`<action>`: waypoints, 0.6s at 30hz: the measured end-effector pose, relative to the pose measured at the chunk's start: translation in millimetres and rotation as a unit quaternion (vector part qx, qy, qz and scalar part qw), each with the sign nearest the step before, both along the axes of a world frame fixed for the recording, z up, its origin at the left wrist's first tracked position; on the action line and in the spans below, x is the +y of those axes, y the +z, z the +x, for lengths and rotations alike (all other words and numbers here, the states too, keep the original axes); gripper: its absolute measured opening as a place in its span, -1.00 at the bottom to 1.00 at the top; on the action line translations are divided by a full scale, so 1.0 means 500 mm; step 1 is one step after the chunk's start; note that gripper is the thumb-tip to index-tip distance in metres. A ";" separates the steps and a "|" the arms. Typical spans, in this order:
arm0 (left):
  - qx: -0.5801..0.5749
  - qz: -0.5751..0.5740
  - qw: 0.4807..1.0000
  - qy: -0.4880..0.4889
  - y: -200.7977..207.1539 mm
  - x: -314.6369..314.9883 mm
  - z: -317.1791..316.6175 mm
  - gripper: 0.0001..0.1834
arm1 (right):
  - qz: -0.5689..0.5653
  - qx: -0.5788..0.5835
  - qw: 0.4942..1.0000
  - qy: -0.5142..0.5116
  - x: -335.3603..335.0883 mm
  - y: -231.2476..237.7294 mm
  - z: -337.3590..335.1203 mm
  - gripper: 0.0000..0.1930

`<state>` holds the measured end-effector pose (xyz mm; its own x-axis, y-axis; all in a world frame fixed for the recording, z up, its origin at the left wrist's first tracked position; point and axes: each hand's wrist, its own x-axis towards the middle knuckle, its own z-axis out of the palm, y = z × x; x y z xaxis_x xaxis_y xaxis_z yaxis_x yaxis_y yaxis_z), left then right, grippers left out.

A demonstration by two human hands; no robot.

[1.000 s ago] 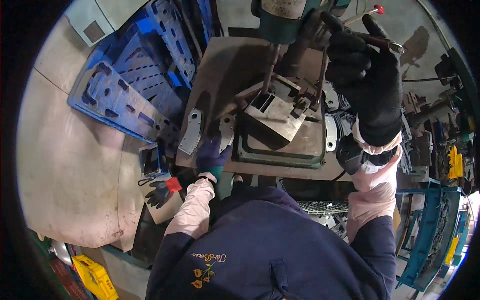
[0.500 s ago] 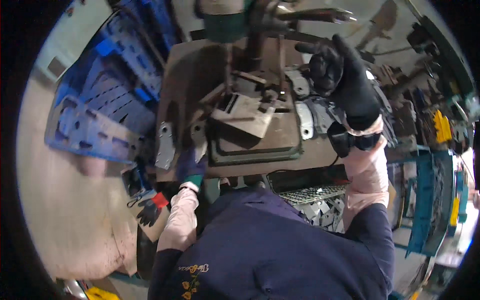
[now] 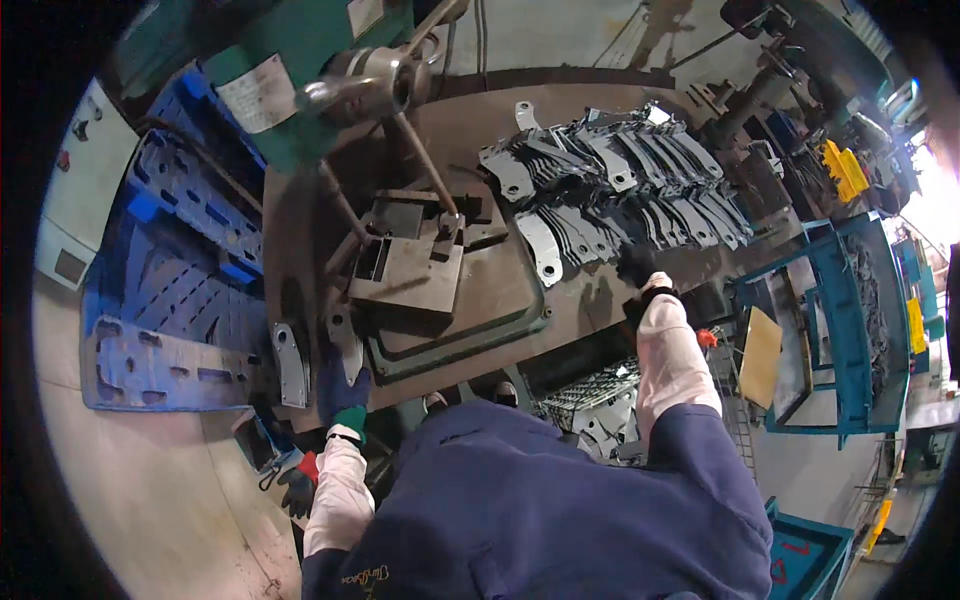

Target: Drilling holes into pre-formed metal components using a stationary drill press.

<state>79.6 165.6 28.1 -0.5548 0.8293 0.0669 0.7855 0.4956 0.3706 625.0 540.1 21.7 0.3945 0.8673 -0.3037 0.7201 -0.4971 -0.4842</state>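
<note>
Head view: metal plate (image 3: 343,332) grasped by left hand (image 3: 343,393), just left of block fixture (image 3: 412,274); right of fixture, stacked plates (image 3: 612,165) beside right hand (image 3: 634,263), grip impossible to tell. Possible slide from careless brushing.

Moderately dim, with white glare at the far right rim. The plates (image 3: 612,162) gleam; a soft shadow falls on the counter (image 3: 455,140) beside the dark right hand (image 3: 635,265). Fisheye edges curve into black.
</note>
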 end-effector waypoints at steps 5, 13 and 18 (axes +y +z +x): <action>0.039 0.025 0.999 0.015 0.028 -0.020 0.001 -0.08 | -0.067 -0.050 0.996 -0.020 0.010 -0.081 -0.035 -0.70; 0.097 0.082 0.992 0.015 0.106 -0.033 0.039 -0.18 | -0.075 -0.057 0.995 0.030 0.048 -0.074 -0.033 -0.71; 0.086 0.151 0.984 -0.040 0.148 -0.009 0.068 -0.41 | -0.067 -0.045 0.992 0.096 0.031 -0.014 -0.020 -0.71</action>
